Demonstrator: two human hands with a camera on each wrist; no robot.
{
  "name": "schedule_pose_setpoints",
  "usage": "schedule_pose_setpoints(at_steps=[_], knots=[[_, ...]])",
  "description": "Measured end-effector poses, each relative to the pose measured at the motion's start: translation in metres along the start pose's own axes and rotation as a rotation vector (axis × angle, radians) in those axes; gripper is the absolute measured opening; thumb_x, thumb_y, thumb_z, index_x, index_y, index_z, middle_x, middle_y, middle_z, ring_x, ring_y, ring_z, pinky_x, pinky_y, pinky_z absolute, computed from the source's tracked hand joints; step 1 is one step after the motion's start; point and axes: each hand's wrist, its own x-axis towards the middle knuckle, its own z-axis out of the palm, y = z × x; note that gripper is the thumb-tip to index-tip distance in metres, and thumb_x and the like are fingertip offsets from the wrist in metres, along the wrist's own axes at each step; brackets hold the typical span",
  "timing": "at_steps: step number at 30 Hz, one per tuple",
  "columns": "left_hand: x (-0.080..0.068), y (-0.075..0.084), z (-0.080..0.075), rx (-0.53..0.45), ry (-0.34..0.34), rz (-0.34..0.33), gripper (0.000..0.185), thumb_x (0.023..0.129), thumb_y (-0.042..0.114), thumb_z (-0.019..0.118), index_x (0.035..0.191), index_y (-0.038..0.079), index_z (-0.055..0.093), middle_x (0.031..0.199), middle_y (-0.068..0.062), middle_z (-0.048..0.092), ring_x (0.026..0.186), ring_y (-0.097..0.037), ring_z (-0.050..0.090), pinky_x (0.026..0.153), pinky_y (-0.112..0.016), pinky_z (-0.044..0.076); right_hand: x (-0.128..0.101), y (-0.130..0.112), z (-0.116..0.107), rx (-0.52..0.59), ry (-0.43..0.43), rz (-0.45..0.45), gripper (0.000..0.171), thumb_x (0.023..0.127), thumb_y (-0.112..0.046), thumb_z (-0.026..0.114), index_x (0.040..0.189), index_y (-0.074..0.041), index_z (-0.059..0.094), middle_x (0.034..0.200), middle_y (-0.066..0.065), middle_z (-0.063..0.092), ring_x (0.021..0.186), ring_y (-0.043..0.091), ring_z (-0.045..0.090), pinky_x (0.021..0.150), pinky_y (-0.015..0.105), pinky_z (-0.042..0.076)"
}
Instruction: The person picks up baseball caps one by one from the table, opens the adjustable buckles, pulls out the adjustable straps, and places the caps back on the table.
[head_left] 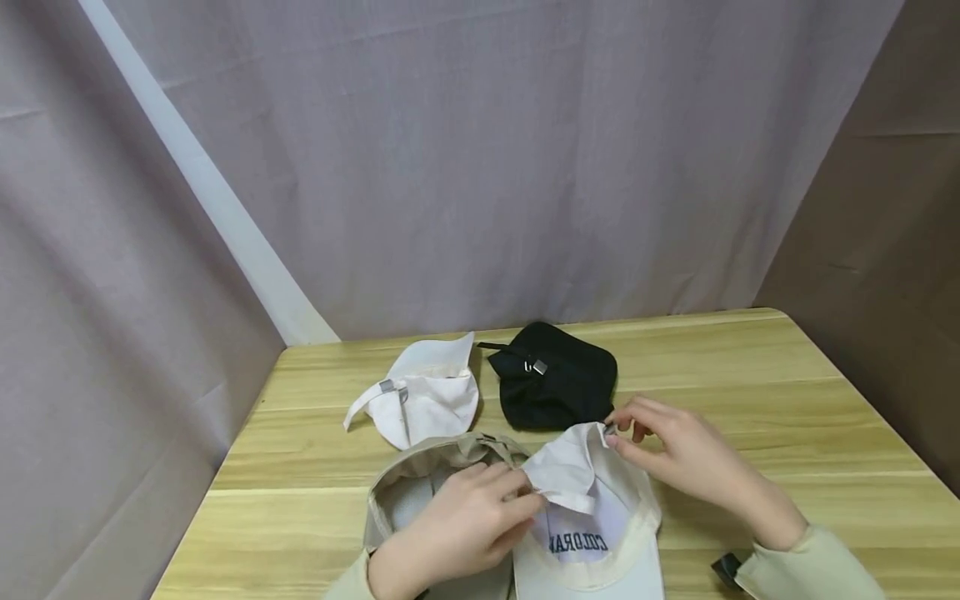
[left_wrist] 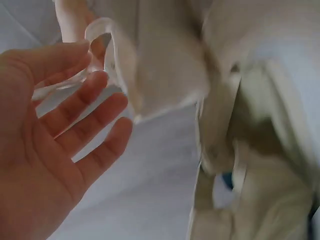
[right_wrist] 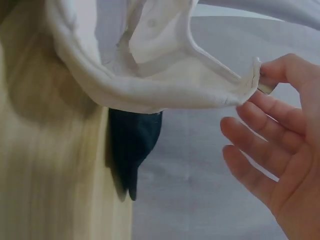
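A white cap [head_left: 600,500] with dark lettering lies at the table's near edge, partly over a beige cap [head_left: 408,475]. My left hand [head_left: 525,500] holds the white cap's back strap [left_wrist: 102,35], which runs between the fingers. My right hand [head_left: 618,433] pinches the far end of the cap's back edge [right_wrist: 220,92] between thumb and forefinger, at a small metal buckle [right_wrist: 266,87], lifting the fabric off the table. Its other fingers [right_wrist: 255,150] hang loose.
A second white cap [head_left: 423,400] and a black cap [head_left: 558,387] lie side by side behind my hands. The wooden table [head_left: 787,417] is walled by grey curtains [head_left: 480,167] at the back and both sides. A small dark object [head_left: 726,569] sits by my right sleeve.
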Motion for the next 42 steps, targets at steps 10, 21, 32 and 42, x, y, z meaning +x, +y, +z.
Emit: schedule_pose_setpoints(at_steps=[10,21,32,42], knots=[[-0.017,0.025,0.028,-0.022,-0.416,0.029,0.043,0.097,0.055,0.056,0.135,0.034,0.058,0.117,0.015,0.058,0.113,-0.006,0.053,0.1,-0.033,0.042,-0.016,0.008,0.009,0.054,-0.232,0.124,0.023,0.096,-0.034,0.069,0.116,-0.024,0.066,0.096,-0.017,0.061,0.08,-0.002,0.055,0.063,0.025,0.05],[-0.022,0.037,0.046,0.08,-0.416,0.031,0.036,0.097,0.06,0.048,0.122,0.037,0.061,0.11,0.014,0.051,0.107,-0.005,0.048,0.099,-0.04,0.04,-0.052,0.014,0.012,0.012,-0.37,0.216,0.049,0.095,-0.046,0.068,0.126,-0.009,0.062,0.103,-0.006,0.067,0.088,0.006,0.062,0.073,0.036,0.055],[-0.026,0.047,0.054,0.135,-0.287,0.024,0.025,0.099,0.053,0.05,0.112,0.035,0.061,0.1,0.008,0.048,0.098,-0.01,0.048,0.092,-0.053,0.044,-0.07,0.013,0.008,0.242,-0.523,0.323,0.045,0.099,-0.041,0.062,0.125,-0.004,0.056,0.074,-0.016,0.05,0.069,-0.003,0.05,0.059,0.023,0.043],[-0.017,0.048,0.053,0.107,-0.454,-0.049,0.028,0.098,0.053,0.051,0.118,0.036,0.058,0.106,0.004,0.048,0.107,-0.013,0.051,0.098,-0.056,0.043,-0.071,-0.003,0.015,0.488,-0.588,0.371,0.068,0.097,-0.035,0.067,0.145,0.004,0.038,0.067,-0.015,0.049,0.056,-0.002,0.044,0.051,0.02,0.037]])
